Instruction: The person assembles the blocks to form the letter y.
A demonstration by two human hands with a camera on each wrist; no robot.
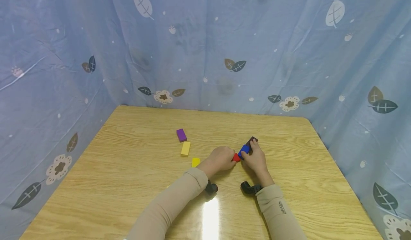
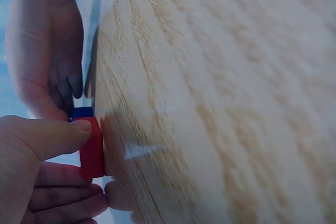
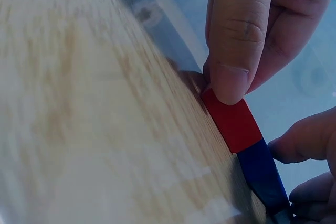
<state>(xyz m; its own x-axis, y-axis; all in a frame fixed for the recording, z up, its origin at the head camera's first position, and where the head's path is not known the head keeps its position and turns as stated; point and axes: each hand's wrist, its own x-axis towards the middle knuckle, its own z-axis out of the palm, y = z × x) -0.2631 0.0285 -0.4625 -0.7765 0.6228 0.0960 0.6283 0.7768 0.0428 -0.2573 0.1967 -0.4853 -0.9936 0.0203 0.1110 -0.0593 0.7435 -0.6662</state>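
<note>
My left hand (image 1: 219, 159) pinches a red block (image 3: 233, 121) between thumb and fingers, low over the wooden table. The red block meets the end of a blue block (image 1: 243, 151), and the two form a line in the right wrist view. My right hand (image 1: 258, 160) holds the blue block, its thumb on the near side. Beyond the blue one lies a dark brown block (image 1: 251, 140), with my right fingertips at its edge. In the left wrist view the red block (image 2: 91, 150) largely hides the blue one (image 2: 82, 112).
Left of my hands lie a purple block (image 1: 181, 135), a pale yellow block (image 1: 185, 149) and a bright yellow block (image 1: 195, 162), the last partly behind my left arm. A blue patterned curtain (image 1: 205, 47) surrounds the table (image 1: 144, 133). Both wrists wear black bands.
</note>
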